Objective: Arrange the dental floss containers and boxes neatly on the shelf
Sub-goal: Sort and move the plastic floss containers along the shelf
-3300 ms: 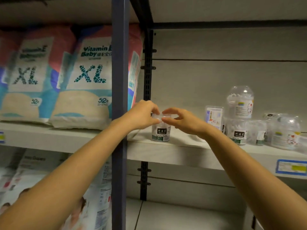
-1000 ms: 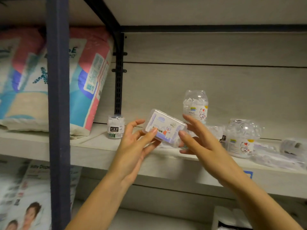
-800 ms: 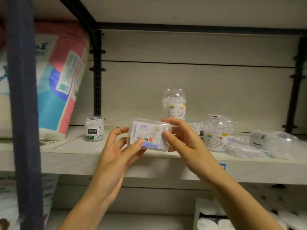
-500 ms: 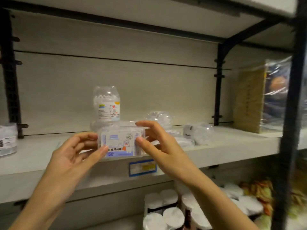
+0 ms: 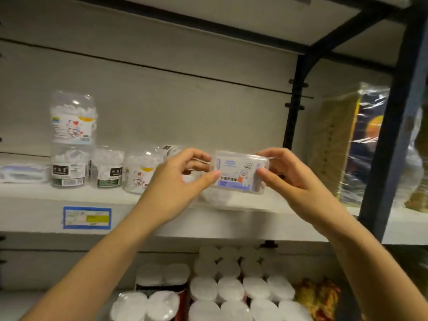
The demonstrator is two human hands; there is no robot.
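Note:
A clear flat floss box (image 5: 238,173) with a blue-and-white label hangs upright just above the white shelf (image 5: 162,218). My left hand (image 5: 178,184) pinches its left end and my right hand (image 5: 289,174) pinches its right end. To the left, clear round floss containers stand on the shelf: a cat-label tub (image 5: 73,118) stacked on a dark-label one (image 5: 69,167), then another dark-label tub (image 5: 107,167) and a cat-label tub (image 5: 141,173). A flat floss box (image 5: 22,173) lies at the far left. Something clear behind my left hand is mostly hidden.
A blue-framed price tag (image 5: 86,217) is stuck on the shelf's front edge. A dark upright post (image 5: 393,126) stands at the right, with plastic-wrapped goods (image 5: 354,144) behind it. Rolls of white paper (image 5: 231,288) fill the shelf below.
The view has swung right along the shelf. Both hands have carried the floss box rightward, past the round containers, still holding it by its ends and turned label-forward.

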